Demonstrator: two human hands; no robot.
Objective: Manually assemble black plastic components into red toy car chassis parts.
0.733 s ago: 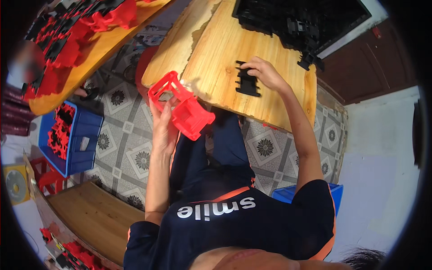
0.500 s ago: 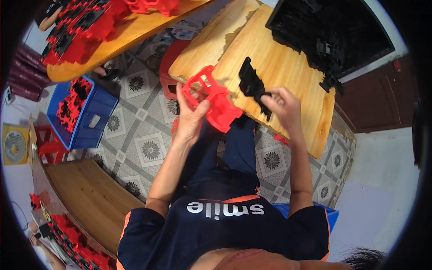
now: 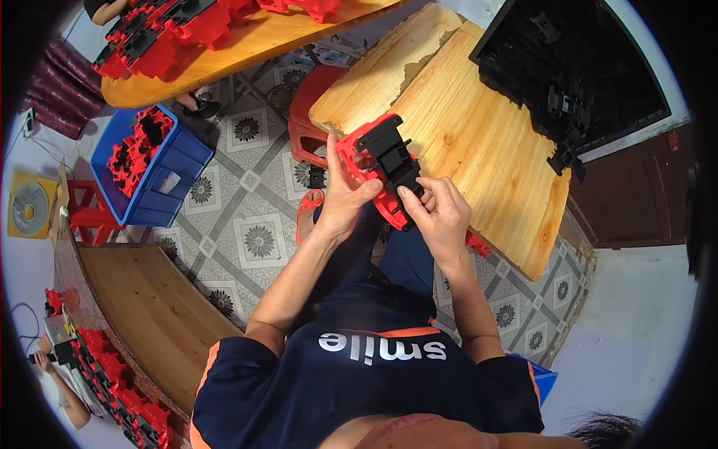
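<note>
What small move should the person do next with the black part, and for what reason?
Probably press the black part gently against the red frame with the right hand: it lies over the red frame, the right hand grips its near end, the left hand supports the red frame, and full seating cannot be confirmed.

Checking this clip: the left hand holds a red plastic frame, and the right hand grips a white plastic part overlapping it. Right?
Not quite: it is a black plastic part, as the head view shows. The left hand holds the red plastic frame; the right hand grips the overlapping part.
</note>
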